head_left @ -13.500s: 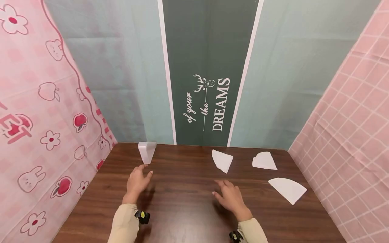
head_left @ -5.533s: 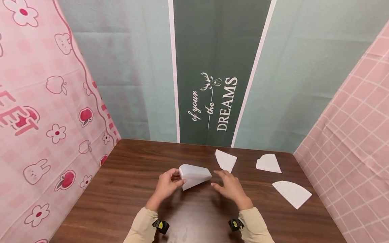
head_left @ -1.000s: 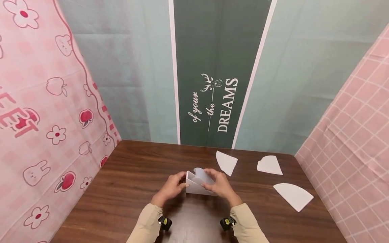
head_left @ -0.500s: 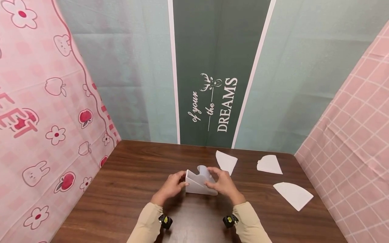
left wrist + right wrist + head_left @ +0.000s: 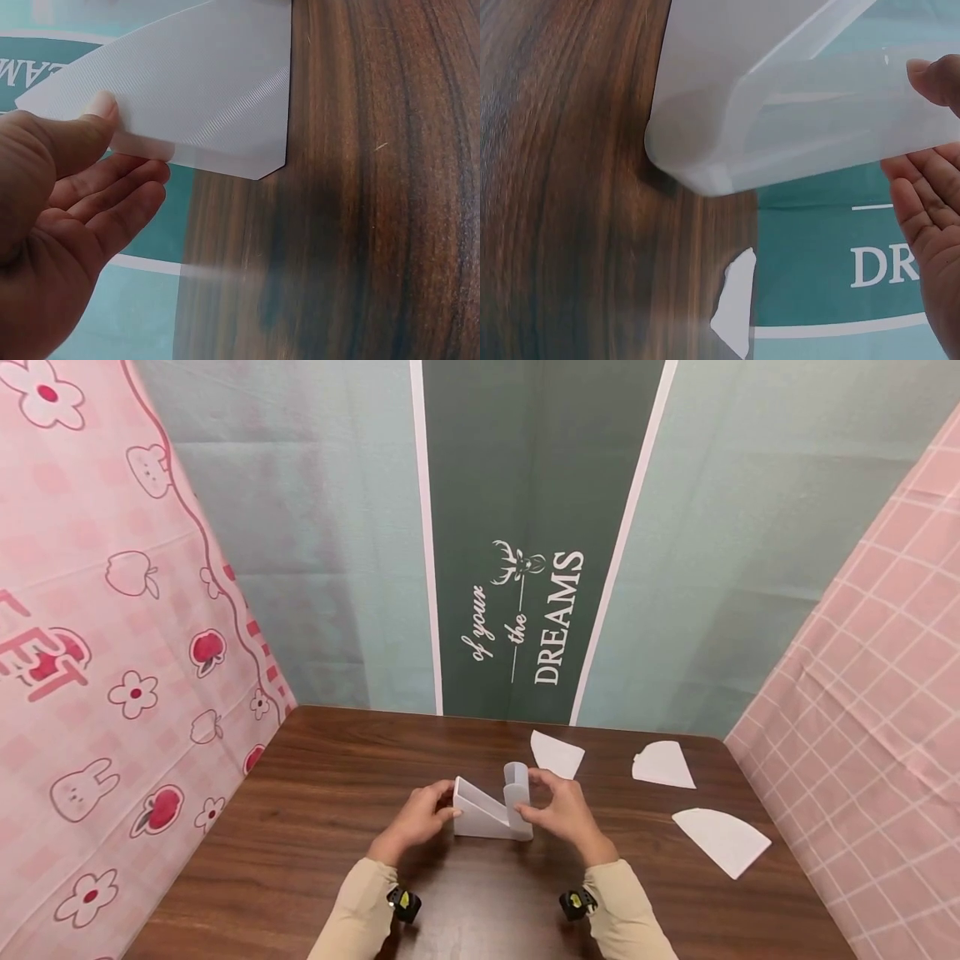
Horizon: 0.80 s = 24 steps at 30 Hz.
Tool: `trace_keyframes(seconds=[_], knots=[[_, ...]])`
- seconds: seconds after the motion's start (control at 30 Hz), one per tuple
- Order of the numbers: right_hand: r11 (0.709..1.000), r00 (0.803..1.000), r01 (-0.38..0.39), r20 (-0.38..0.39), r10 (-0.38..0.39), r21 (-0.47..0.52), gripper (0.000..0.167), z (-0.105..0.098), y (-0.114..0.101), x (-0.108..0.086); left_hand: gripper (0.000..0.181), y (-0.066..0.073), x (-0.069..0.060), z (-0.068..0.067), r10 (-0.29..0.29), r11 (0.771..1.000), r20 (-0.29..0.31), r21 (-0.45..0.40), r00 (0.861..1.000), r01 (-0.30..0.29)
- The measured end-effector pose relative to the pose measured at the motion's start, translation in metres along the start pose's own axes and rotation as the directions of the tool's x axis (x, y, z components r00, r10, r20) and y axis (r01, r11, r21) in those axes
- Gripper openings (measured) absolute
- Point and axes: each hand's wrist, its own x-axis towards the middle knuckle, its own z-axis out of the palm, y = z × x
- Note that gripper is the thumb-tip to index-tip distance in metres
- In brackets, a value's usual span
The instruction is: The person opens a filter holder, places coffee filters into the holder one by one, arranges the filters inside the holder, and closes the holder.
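Observation:
A white wedge-shaped plastic holder [image 5: 480, 821] stands on the table, its rounded lid [image 5: 517, 795] swung up at the right end. My left hand [image 5: 422, 817] grips the tall left end, thumb in front and fingers behind. In the left wrist view that thumb presses the holder's ribbed side [image 5: 202, 82]. My right hand [image 5: 562, 810] pinches the raised lid. The right wrist view shows the translucent lid [image 5: 817, 120] between thumb and fingers of my right hand [image 5: 937, 172]. The front wall hides most of the inside; no contents are visible.
Three flat white wedge-shaped pieces lie on the brown table [image 5: 337, 760]: one behind my right hand [image 5: 557, 753], one at the back right [image 5: 664, 764], one farther right [image 5: 722, 842]. Cloths hang at the back and both sides.
The holder came from the back left to the middle and now stands on the table, gripped by both hands. Its lid has swung up and right with my right hand.

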Motion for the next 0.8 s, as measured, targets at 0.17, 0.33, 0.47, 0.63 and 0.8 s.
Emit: trace_keyframes(seconds=[0.17, 0.33, 0.47, 0.63, 0.8], knots=[[0.999, 1.0, -0.005, -0.03, 0.004, -0.031, 0.052, -0.007, 0.003, -0.003, 0.029, -0.002, -0.001, -0.001, 0.002, 1.0, -0.011, 0.006, 1.0, -0.002], [0.999, 0.999, -0.006, -0.054, 0.004, -0.04, 0.05, -0.014, 0.008, -0.005, 0.029, -0.003, -0.002, -0.003, 0.006, 1.0, -0.008, -0.003, 1.0, -0.006], [0.998, 0.997, -0.055, -0.059, 0.053, -0.023, 0.05, -0.018, 0.011, -0.009, 0.03, -0.002, -0.002, -0.004, 0.01, 1.0, -0.011, -0.013, 1.0, -0.01], [0.981, 0.983, -0.175, -0.042, 0.179, 0.087, 0.049, -0.021, 0.016, -0.013, 0.033, -0.002, -0.002, -0.002, -0.009, 0.999, -0.022, -0.05, 1.0, 0.008], [0.962, 0.972, -0.224, -0.043, 0.233, 0.159, 0.047, -0.023, 0.018, -0.016, 0.035, -0.003, -0.002, 0.0, -0.027, 0.996, -0.037, -0.081, 0.999, 0.024]])
